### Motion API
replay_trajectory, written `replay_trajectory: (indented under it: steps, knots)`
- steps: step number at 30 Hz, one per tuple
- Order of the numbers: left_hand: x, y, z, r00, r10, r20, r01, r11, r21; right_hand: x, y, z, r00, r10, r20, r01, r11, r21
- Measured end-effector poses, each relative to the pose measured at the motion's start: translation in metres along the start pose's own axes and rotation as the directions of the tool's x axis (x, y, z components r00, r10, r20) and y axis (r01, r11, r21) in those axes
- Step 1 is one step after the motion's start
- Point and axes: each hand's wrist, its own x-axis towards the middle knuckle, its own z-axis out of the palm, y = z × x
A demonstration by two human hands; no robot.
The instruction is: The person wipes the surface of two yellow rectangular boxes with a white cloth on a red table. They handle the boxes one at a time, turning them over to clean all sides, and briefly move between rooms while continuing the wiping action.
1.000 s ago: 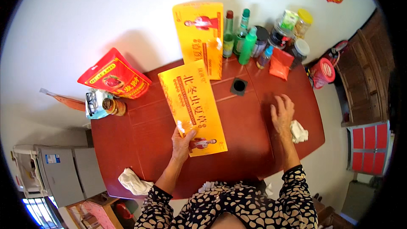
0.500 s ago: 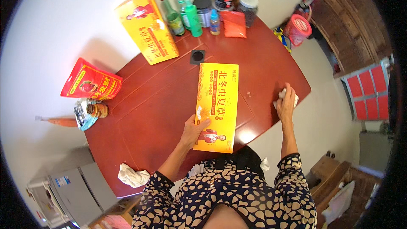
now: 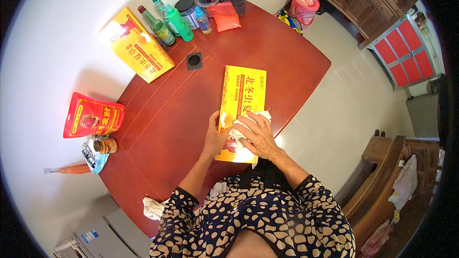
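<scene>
A flat yellow gift box (image 3: 233, 83) with red and dark printing is in front of me, over the near part of the dark red table. My left hand (image 3: 216, 136) grips its left edge, thumb on the upper face. On the lower half of the box, my right hand (image 3: 259, 136) presses a bunched white cloth (image 3: 236, 134), fingers bent over it. The hand and cloth hide part of the printing. Another white cloth (image 3: 153, 209) lies crumpled at the table's near left edge.
A second yellow box (image 3: 136, 45) leans on the wall at the back left, beside several bottles and jars (image 3: 184, 16). At the left are a red pouch (image 3: 93, 117) and a small jar (image 3: 105, 145). A black square piece (image 3: 194, 61) lies on the table (image 3: 162, 148).
My right hand has come from the table's right side with the cloth onto the box. My left hand still holds the box. The view has turned to the right.
</scene>
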Motion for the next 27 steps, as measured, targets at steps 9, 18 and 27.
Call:
replay_trajectory:
  steps: [9,18,27]
  knots:
    - [-0.002,0.009,0.001,0.981,-0.166,0.103,0.179,0.974,-0.138,0.049,0.069,0.015,0.972,0.157,-0.172,-0.182,0.973,-0.141]
    - [0.000,0.007,-0.002,0.981,-0.154,0.118,0.169,0.976,-0.138,0.093,0.108,0.025,0.870,0.340,-0.356,-0.417,0.894,-0.166]
    - [-0.001,0.007,0.001,0.980,-0.171,0.103,0.190,0.958,-0.214,0.045,0.048,0.015,0.956,0.219,-0.193,-0.262,0.936,-0.234]
